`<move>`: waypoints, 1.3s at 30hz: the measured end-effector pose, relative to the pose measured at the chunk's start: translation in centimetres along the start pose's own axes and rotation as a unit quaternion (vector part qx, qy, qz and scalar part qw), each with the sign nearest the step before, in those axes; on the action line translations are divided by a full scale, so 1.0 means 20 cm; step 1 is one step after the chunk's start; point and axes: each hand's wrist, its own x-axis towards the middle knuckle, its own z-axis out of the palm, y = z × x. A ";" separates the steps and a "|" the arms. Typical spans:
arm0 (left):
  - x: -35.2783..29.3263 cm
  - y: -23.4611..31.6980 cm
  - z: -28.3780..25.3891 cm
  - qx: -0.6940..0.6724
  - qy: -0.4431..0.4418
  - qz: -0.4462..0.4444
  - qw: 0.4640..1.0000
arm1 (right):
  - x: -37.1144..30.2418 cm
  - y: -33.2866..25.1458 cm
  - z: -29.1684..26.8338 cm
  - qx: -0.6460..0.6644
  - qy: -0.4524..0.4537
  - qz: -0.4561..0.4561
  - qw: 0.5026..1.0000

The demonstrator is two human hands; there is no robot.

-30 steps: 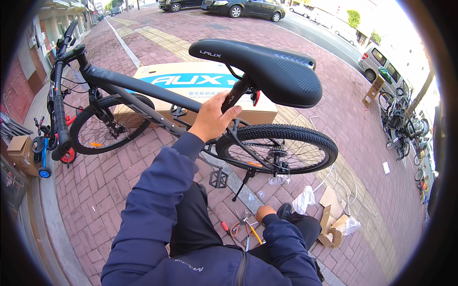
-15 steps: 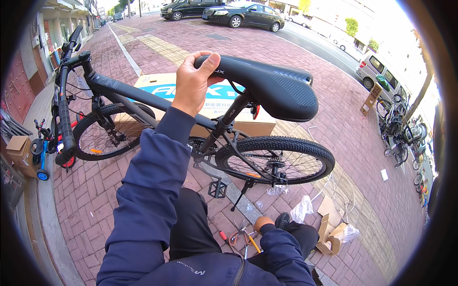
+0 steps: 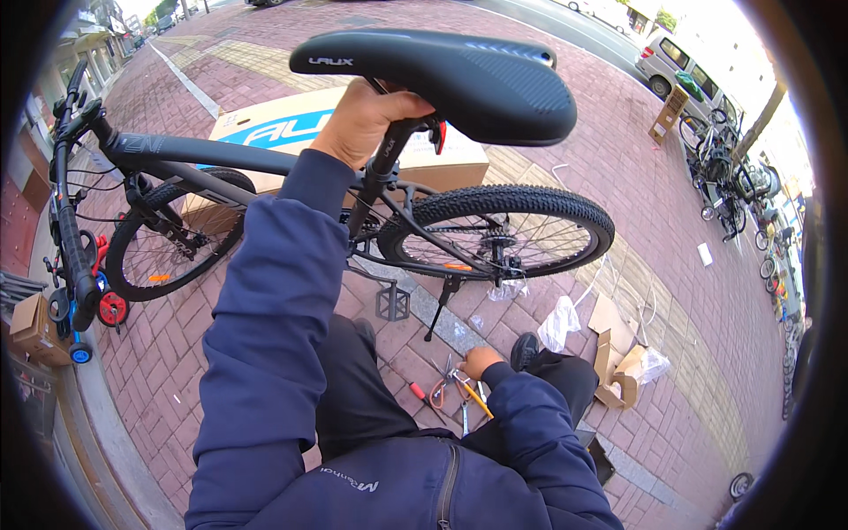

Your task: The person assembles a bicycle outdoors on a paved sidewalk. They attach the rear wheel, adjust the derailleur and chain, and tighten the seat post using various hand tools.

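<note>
The black bicycle (image 3: 291, 190) stands propped on its kickstand (image 3: 439, 309) on the brick pavement (image 3: 618, 221), right in front of the person, handlebars (image 3: 66, 194) off to the left and the knobbly rear wheel (image 3: 499, 231) to the right. Up top, the left hand (image 3: 367, 124) is wrapped around the seat post (image 3: 389, 155) just beneath the black saddle (image 3: 442, 71), grip closed firmly on the post, with a red reflector (image 3: 439, 134) peeking out beside the fingers. Down low, the right hand (image 3: 480, 360) reaches to a small cluster of tools (image 3: 450, 393) lying on the bricks, among them a red-handled one and a yellow-handled one; its fingers rest at the tools, but whether that grip has closed on one I cannot tell. A black pedal (image 3: 393, 302) hangs near the kickstand. Behind the frame lies a big cardboard box (image 3: 291, 132) with blue lettering. To the right, torn cardboard scraps (image 3: 618, 353) and crumpled clear plastic (image 3: 558, 322) litter the pavement. At far left, a small blue and red children's bike (image 3: 88, 305) sits by a small cardboard box (image 3: 35, 327), and far right a row of parked bicycles (image 3: 733, 177) lines the kerb.
</note>
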 end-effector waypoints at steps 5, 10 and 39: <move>0.02 -0.08 -0.05 -0.069 0.004 0.021 0.997 | 0.00 0.00 0.01 0.041 -0.022 0.048 0.998; 0.02 -0.11 -0.13 -0.107 -0.020 0.043 0.993 | -0.01 -0.01 0.02 0.044 -0.036 0.054 0.997; 0.01 0.03 0.05 -0.059 0.073 0.093 0.991 | -0.94 -0.83 -2.03 0.503 0.514 -0.369 0.589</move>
